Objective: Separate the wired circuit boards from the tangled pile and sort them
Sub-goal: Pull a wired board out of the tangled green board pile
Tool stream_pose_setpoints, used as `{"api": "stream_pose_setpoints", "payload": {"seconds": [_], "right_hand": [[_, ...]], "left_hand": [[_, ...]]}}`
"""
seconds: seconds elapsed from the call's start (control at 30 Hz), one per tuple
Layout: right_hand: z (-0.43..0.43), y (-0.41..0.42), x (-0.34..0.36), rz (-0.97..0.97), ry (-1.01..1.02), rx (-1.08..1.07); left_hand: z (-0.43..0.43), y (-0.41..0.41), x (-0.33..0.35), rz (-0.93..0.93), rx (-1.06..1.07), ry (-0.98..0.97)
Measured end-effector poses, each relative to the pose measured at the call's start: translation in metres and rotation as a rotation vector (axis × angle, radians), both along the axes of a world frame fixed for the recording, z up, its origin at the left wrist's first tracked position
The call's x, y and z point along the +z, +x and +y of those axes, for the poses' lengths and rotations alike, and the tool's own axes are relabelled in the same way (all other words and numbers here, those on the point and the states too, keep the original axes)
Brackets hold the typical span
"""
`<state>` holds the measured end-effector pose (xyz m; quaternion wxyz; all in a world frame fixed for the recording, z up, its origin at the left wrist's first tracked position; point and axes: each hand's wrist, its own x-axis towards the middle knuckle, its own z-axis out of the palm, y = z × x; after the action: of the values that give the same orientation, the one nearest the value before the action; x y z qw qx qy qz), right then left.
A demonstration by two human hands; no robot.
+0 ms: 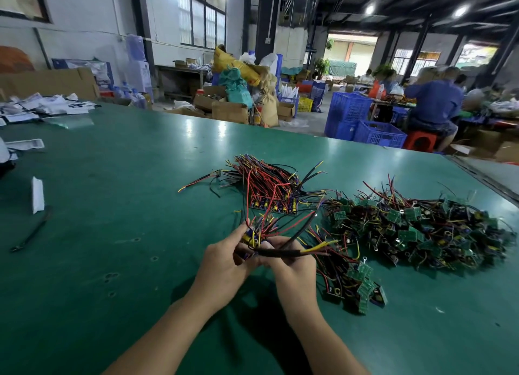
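Note:
Both hands meet above the green table (118,195). My left hand (224,259) grips a small bunch of wired circuit boards (254,238) with red, black and yellow leads fanning upward. My right hand (292,262) pinches a black sleeved lead (278,252) of that bunch, pointing right. A tangled pile of green boards (415,231) lies to the right. A small cluster of boards (361,286) sits just right of my right wrist. Behind my hands lies a sorted bundle (269,183) with its wires aligned.
A black tool (31,235) and a white packet (37,190) lie at the table's left. Papers (47,106) cover the far left corner. Blue crates (365,121), cardboard boxes and seated people are beyond the table's far edge.

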<state>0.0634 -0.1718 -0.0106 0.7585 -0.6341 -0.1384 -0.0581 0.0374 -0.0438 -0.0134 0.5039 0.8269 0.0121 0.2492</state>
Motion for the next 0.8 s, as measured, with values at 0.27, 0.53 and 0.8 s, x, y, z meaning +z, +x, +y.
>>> {"api": "stream_pose_setpoints", "payload": {"seconds": [0.27,0.53,0.8], "right_hand": [[0.001,0.001,-0.004,0.053,0.097,0.015],[0.002,0.005,-0.005,0.197,0.254,0.038],[-0.005,0.013,-0.007,0.231,0.243,-0.016]], "left_hand": [[0.0,0.004,-0.007,-0.073,-0.059,0.004],[-0.002,0.004,-0.002,-0.113,-0.237,-0.264],[0.011,0.009,-0.005,0.094,-0.404,-0.528]]}}
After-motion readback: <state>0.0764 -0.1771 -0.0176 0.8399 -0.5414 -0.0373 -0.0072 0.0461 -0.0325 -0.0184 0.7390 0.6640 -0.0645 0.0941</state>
